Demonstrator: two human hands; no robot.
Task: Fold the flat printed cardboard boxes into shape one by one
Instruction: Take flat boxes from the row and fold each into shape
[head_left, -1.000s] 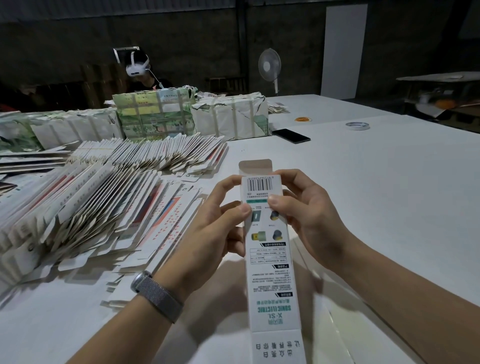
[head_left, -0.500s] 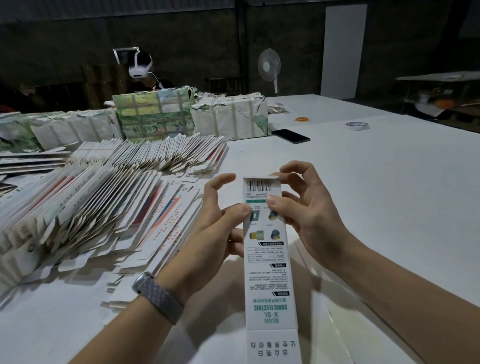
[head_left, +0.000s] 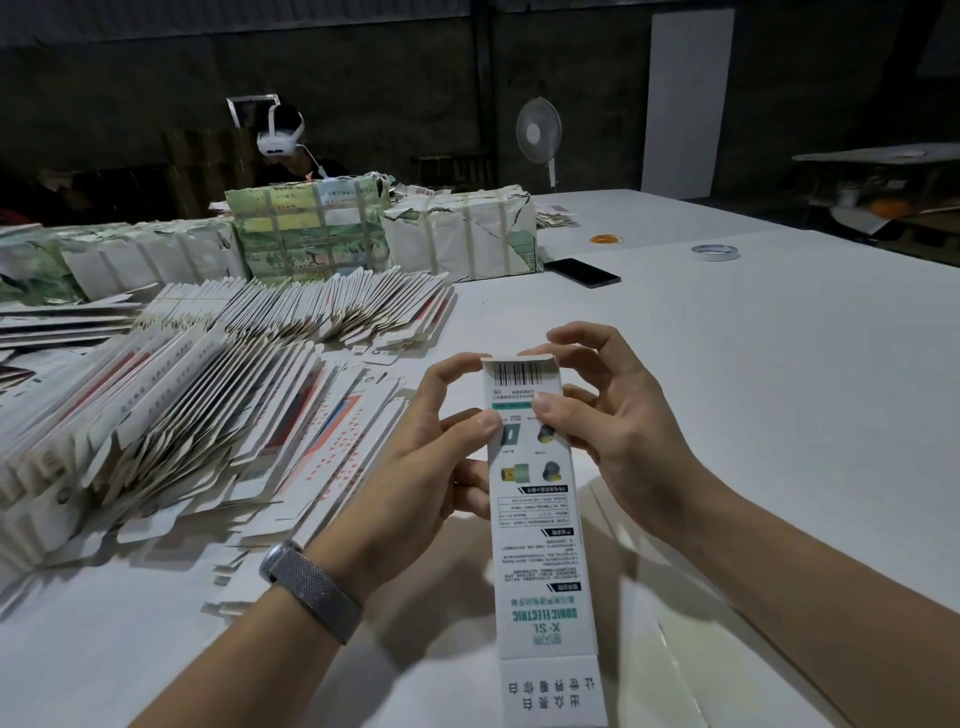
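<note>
With both hands pinching the box mid-air at 6 o'clock over the tabletop, left hand and right hand are closing the far flap; next, probably tuck it flush.

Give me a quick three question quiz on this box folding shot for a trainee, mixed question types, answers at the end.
1. True or false: the box lies flat on the table.
2. Which wrist wears the watch? A left, B right.
3. Fill in: the top flap by the barcode is folded ____.

Key: 1 false, the left hand and right hand hold it; 2 A; 3 down.
</note>
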